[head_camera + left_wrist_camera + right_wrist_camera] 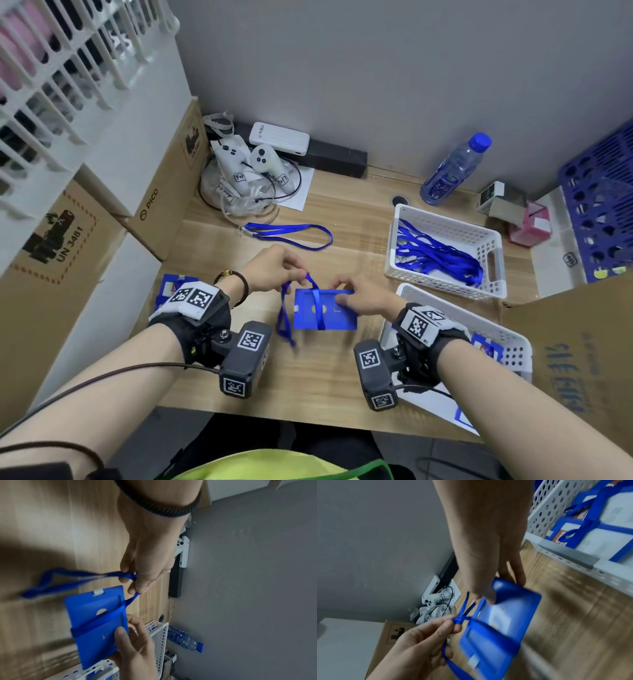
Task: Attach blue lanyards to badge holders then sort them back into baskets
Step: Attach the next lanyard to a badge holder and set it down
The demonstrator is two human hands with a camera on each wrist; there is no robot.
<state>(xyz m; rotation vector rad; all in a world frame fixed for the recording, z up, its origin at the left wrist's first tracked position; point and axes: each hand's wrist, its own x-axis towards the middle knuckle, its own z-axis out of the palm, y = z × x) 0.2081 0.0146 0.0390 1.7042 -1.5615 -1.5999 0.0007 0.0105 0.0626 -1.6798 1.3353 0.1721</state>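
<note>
A blue badge holder (334, 318) hangs just above the wooden table (308, 377), with a blue lanyard (284, 315) looped over its face. My left hand (301, 274) pinches the lanyard near its knot above the holder's top edge. My right hand (339, 291) grips the holder's upper right corner. In the left wrist view the left hand (135, 584) holds the lanyard (68, 574) taut over the holder (92, 639). In the right wrist view the right hand (489, 597) grips the blurred holder (510, 601).
One white basket (445, 219) at the right holds several blue lanyards; a nearer white basket (462, 310) holds badges with lanyards. A loose lanyard (291, 233) lies further back. Badge holders (169, 287) lie left. Water bottle (452, 171), controllers (246, 161) and cardboard boxes (164, 192) surround the table.
</note>
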